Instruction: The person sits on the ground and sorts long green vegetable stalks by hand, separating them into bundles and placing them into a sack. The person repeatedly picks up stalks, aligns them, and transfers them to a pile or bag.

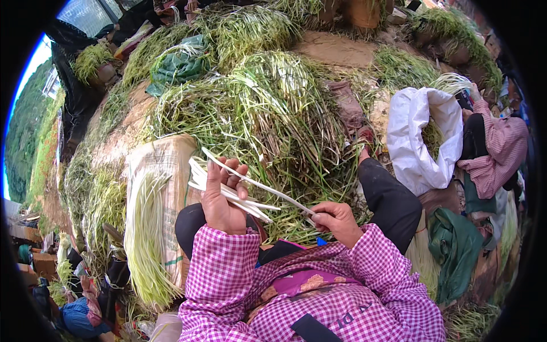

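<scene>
My left hand (223, 199) is curled round a small bunch of pale stalks (252, 205), palm turned up. One longer white stalk (273, 191) slants across above the bunch, its upper end passing by my left fingers. Between thumb and fingers, my right hand (337, 220) pinches the lower end of that stalk. A large heap of long green leafy stalks (282, 111), some with brownish ends, lies in front of me. To my left, a bundle of trimmed pale stalks (147, 235) rests on a woven sack (179, 171).
A white sack (401, 141) stands open-mouthed at the right, near a seated person in a pink checked top (500, 149). Green cloth (455, 248) lies below it. A dark green sack (181, 64) sits among leaf piles. Another person in blue (79, 316) is at lower left.
</scene>
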A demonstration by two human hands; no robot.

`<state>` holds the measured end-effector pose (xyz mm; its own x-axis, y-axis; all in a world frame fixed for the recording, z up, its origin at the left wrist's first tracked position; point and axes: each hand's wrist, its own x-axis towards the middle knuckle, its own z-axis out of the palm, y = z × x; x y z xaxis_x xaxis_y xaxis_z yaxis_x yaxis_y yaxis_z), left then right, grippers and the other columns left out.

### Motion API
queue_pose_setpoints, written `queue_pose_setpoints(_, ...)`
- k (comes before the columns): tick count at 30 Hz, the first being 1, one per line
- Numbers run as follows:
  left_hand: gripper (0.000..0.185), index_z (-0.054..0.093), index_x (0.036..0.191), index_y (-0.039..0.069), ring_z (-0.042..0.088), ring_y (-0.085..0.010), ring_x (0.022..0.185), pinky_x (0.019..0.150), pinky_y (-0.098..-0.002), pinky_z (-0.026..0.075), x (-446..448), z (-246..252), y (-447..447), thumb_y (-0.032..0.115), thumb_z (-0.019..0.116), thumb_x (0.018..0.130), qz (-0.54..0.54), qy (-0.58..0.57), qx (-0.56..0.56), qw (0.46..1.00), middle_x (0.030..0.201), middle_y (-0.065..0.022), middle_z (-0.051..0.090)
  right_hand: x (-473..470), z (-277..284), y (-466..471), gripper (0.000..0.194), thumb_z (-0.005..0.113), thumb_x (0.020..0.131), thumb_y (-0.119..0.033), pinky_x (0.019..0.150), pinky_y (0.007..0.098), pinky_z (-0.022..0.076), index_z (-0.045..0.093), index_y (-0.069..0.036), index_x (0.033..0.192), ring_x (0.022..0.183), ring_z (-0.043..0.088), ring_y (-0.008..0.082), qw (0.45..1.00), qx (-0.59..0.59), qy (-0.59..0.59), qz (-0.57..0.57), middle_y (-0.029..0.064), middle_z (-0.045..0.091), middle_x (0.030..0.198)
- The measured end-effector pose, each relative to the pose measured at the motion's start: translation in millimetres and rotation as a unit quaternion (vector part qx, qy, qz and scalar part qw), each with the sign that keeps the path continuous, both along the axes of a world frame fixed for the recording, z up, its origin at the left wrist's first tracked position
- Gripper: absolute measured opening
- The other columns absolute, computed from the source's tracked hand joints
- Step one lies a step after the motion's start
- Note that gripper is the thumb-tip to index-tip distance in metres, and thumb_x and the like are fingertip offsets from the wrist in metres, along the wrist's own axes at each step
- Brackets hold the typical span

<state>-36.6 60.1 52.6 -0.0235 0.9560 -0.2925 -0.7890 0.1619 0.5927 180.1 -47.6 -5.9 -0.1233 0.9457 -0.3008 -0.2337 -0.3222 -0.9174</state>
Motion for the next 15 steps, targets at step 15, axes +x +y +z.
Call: queue_pose_setpoints(15,0.016,0.058,0.091,0.001,0.062,-0.0224,0.064,0.065,-0.0361,0.053,32,-19,-30,0.016,0.061,0.088,-0.113,0.033,-0.092,0.989,0.054,-0.0033,0.050,18,-51,150,0.021,0.054,0.090,-0.019,0.050,0.0191,0.0438,0.063,-0.001,0.095,0.061,0.056,0.0051,0.974,-0.014,-0.223,-0.035,0.0002,0.061,0.073)
